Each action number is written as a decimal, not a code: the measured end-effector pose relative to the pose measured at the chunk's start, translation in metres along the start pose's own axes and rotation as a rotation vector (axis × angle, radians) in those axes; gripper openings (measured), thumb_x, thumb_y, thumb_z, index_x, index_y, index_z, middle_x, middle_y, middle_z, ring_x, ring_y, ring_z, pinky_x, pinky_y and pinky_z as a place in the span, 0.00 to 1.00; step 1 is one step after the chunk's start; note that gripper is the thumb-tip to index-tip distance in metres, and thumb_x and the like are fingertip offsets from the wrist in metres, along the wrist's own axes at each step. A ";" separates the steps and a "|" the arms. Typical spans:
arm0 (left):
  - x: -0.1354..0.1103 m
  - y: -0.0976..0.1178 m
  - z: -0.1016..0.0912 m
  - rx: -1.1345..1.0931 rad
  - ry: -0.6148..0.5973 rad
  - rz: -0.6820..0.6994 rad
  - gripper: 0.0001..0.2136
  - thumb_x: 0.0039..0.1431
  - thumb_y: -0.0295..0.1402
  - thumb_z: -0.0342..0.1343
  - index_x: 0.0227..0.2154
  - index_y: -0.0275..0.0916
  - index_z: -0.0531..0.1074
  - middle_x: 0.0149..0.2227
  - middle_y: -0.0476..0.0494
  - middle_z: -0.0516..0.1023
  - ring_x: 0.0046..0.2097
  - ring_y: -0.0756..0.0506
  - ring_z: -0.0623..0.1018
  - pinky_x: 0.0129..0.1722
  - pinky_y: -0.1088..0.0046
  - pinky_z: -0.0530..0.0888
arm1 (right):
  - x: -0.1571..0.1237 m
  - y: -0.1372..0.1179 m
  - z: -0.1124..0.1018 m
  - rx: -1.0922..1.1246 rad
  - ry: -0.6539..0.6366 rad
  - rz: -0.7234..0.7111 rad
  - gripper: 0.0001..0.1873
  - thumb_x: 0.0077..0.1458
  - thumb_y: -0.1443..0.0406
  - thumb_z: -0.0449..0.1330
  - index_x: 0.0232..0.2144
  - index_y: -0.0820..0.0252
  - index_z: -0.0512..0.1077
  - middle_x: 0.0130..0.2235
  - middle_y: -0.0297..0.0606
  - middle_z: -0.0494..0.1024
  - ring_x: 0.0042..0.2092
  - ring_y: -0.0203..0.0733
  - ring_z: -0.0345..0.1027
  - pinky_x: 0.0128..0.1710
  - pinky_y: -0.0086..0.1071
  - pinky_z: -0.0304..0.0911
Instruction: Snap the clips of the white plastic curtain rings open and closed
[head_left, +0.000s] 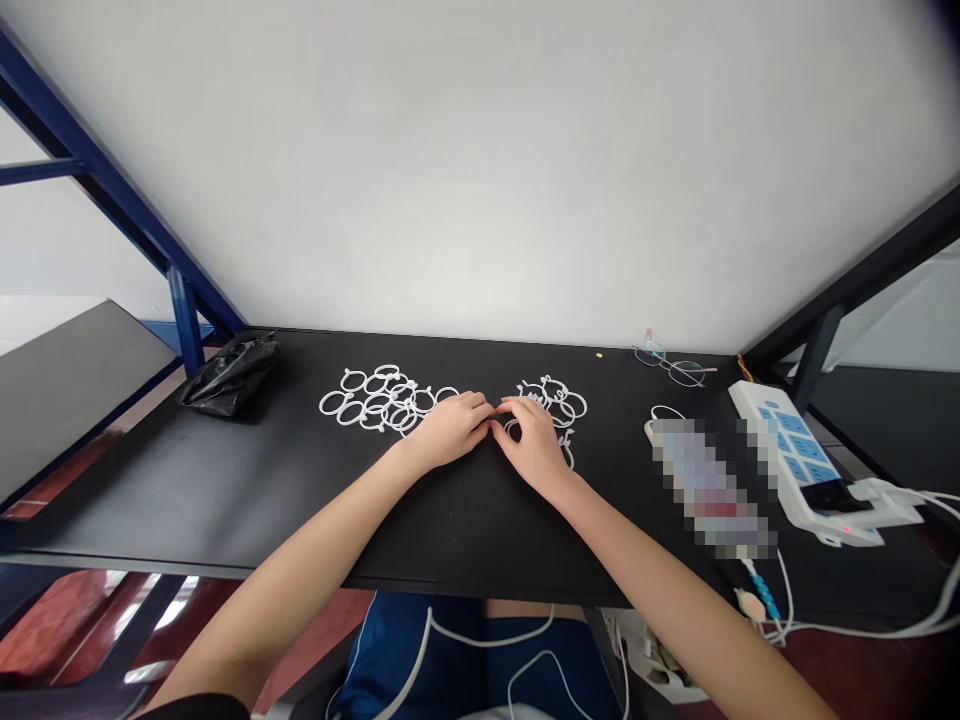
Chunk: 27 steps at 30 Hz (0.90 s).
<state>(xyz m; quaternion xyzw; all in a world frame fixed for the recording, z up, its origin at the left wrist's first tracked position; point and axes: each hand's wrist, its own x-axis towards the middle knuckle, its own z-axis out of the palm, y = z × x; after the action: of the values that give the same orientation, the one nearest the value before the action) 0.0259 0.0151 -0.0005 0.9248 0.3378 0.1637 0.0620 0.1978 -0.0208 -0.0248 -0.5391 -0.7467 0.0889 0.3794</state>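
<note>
My left hand [454,428] and my right hand [534,440] meet at the fingertips above the middle of the black table. The fingers of both are closed in a pinch. Part of a white plastic ring [511,429] shows in the curve between my right thumb and index finger; the rest is behind that hand. Whatever my left fingertips pinch is too small and covered to make out. Left of my left hand lies a spread of several thin white rings [377,404] with small tabs. A smaller group of white rings [574,405], some with lettering-like shapes, lies beyond my right hand.
A crumpled black plastic bag [234,378] sits at the back left. Eyeglasses [686,373], a blurred-out phone-like object [705,490] on a cable and a white power strip [799,460] occupy the right side. White cables [862,631] cross the front right. A wall [480,180] stands behind the table.
</note>
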 end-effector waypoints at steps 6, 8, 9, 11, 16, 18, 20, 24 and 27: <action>0.000 0.001 -0.002 0.001 -0.016 -0.004 0.10 0.66 0.29 0.44 0.40 0.36 0.72 0.37 0.42 0.73 0.38 0.45 0.74 0.39 0.69 0.72 | 0.002 0.000 -0.004 -0.113 0.097 0.028 0.04 0.57 0.64 0.58 0.36 0.56 0.71 0.47 0.42 0.76 0.53 0.52 0.66 0.57 0.50 0.52; 0.000 0.002 -0.002 0.001 -0.017 -0.007 0.10 0.66 0.29 0.44 0.40 0.37 0.72 0.37 0.42 0.73 0.39 0.45 0.74 0.39 0.69 0.72 | 0.003 0.002 -0.003 -0.159 0.094 0.058 0.05 0.56 0.64 0.58 0.36 0.56 0.71 0.48 0.41 0.75 0.54 0.53 0.64 0.59 0.53 0.48; 0.000 0.002 -0.002 0.001 -0.016 -0.008 0.10 0.66 0.29 0.44 0.40 0.37 0.72 0.37 0.42 0.73 0.39 0.45 0.74 0.39 0.69 0.72 | 0.003 0.004 -0.003 -0.172 0.082 0.073 0.05 0.56 0.64 0.59 0.37 0.56 0.71 0.48 0.41 0.76 0.54 0.53 0.64 0.60 0.54 0.46; 0.000 0.003 -0.002 0.004 -0.012 -0.008 0.10 0.66 0.30 0.45 0.41 0.37 0.72 0.37 0.42 0.73 0.39 0.45 0.74 0.39 0.69 0.72 | 0.003 0.007 -0.002 -0.184 0.055 0.093 0.05 0.56 0.64 0.59 0.37 0.55 0.71 0.47 0.39 0.76 0.54 0.53 0.64 0.60 0.56 0.43; 0.001 0.002 -0.002 0.016 -0.004 -0.010 0.09 0.65 0.30 0.46 0.41 0.37 0.71 0.37 0.42 0.73 0.39 0.45 0.74 0.39 0.68 0.71 | 0.002 0.008 -0.001 -0.184 0.040 0.098 0.05 0.55 0.65 0.58 0.37 0.55 0.71 0.45 0.39 0.78 0.52 0.54 0.64 0.60 0.57 0.43; 0.001 0.001 -0.001 0.018 0.005 -0.017 0.08 0.65 0.31 0.48 0.41 0.38 0.71 0.37 0.42 0.73 0.39 0.45 0.74 0.39 0.67 0.71 | 0.002 0.008 -0.002 -0.179 0.046 0.095 0.06 0.56 0.65 0.58 0.37 0.55 0.71 0.45 0.39 0.78 0.52 0.54 0.64 0.59 0.57 0.44; 0.001 0.000 -0.001 0.020 0.009 -0.022 0.07 0.64 0.32 0.49 0.41 0.37 0.71 0.37 0.43 0.73 0.38 0.45 0.74 0.39 0.67 0.70 | 0.003 0.007 -0.002 -0.173 0.050 0.091 0.06 0.56 0.65 0.57 0.37 0.55 0.71 0.45 0.40 0.78 0.52 0.54 0.64 0.59 0.56 0.45; 0.000 -0.001 0.000 0.016 0.016 -0.014 0.07 0.64 0.33 0.50 0.40 0.37 0.70 0.36 0.44 0.72 0.37 0.45 0.74 0.38 0.68 0.70 | 0.003 0.007 -0.002 -0.173 0.036 0.096 0.07 0.56 0.65 0.58 0.39 0.55 0.71 0.44 0.40 0.78 0.51 0.55 0.65 0.59 0.56 0.45; 0.000 0.000 0.000 0.020 0.020 -0.004 0.07 0.64 0.33 0.50 0.41 0.37 0.70 0.36 0.44 0.72 0.37 0.45 0.74 0.38 0.68 0.70 | 0.003 0.006 -0.003 -0.176 0.030 0.106 0.08 0.55 0.65 0.58 0.40 0.55 0.71 0.44 0.40 0.78 0.52 0.55 0.64 0.59 0.55 0.46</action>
<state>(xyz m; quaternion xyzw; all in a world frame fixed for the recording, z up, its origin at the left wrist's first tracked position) 0.0259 0.0155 -0.0006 0.9230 0.3420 0.1692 0.0497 0.2039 -0.0161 -0.0249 -0.6105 -0.7163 0.0349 0.3362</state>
